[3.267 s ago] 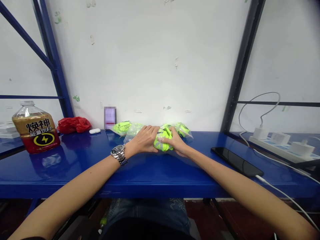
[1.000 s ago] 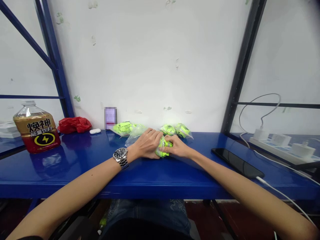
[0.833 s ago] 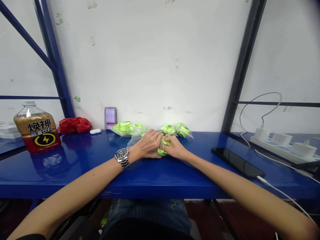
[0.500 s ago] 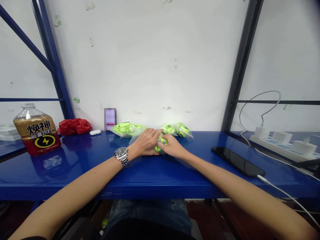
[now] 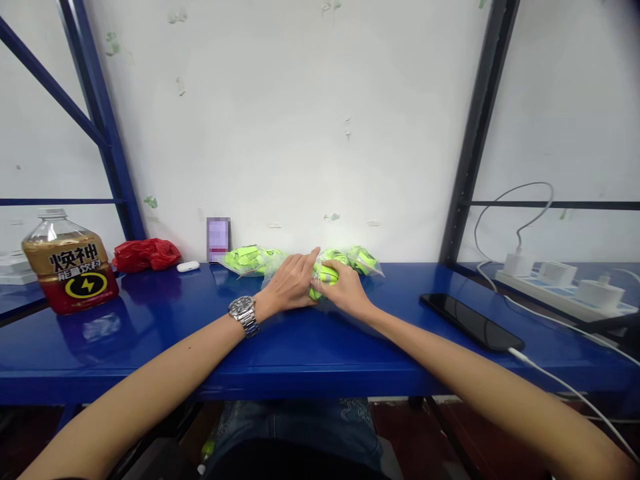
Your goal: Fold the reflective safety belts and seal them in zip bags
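Between my hands is a neon yellow-green bundle with pale grey strips (image 5: 328, 275), in a clear plastic bag (image 5: 273, 269). My left hand (image 5: 291, 283), with a metal watch (image 5: 243, 308) on its wrist, lies over the bag's left side; its fingers are together around it and partly hidden. My right hand (image 5: 349, 291) grips the bundle from the right, thumb on the near side. Similar bagged neon bundles lie behind, one group (image 5: 247, 259) left of my hands and another bundle (image 5: 364, 259) on the right. What exactly is folded inside cannot be told.
A large drink bottle (image 5: 73, 267) stands on the blue table (image 5: 320, 353) at left. Beside it are a red plastic bag (image 5: 146, 255), a white case (image 5: 189, 267) and a blurred upright screen (image 5: 219, 239). On the right lie a cabled phone (image 5: 470, 321) and a power strip (image 5: 565, 287).
My right hand has shifted its hold on the bundle, its thumb and fingers now further apart, and more neon material shows. My left fingers have straightened a little. The view has moved slightly.
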Demonstrator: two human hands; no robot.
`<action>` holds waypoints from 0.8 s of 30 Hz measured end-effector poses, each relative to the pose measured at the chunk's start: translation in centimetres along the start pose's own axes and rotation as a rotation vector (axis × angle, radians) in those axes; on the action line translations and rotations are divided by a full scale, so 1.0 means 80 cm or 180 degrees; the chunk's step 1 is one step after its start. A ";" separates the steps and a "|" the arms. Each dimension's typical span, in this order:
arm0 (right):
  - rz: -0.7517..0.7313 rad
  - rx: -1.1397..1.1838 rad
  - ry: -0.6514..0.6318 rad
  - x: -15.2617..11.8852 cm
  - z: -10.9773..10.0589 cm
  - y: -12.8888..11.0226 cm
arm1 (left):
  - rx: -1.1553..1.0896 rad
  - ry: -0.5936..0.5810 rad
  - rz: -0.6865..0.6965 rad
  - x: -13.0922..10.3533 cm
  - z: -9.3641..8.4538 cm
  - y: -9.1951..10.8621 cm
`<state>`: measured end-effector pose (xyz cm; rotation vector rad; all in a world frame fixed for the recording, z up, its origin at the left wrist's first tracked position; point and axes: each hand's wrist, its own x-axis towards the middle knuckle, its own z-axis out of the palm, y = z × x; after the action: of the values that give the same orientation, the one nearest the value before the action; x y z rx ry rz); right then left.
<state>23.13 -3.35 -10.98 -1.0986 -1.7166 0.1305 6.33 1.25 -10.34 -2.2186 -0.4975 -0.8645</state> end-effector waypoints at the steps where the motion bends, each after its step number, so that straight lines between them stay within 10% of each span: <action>1: -0.0117 0.0124 -0.0067 0.001 0.001 0.003 | 0.0000 0.0025 0.0046 0.000 -0.001 0.000; 9: -0.0704 0.0646 -0.0483 0.009 0.001 0.014 | -0.0058 0.0175 0.0403 0.001 -0.009 -0.001; 17: -0.0016 0.1008 -0.1227 0.005 -0.010 0.012 | -0.0070 -0.0164 0.0912 0.004 -0.019 0.012; 24: 0.0052 0.1473 -0.1209 0.015 -0.014 0.025 | -0.0057 -0.0254 0.0047 0.017 -0.016 0.018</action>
<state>25.20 -1.80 -10.77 -0.7715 -1.8789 0.7487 7.54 -0.56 -9.33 -2.2774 -0.5121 -0.7779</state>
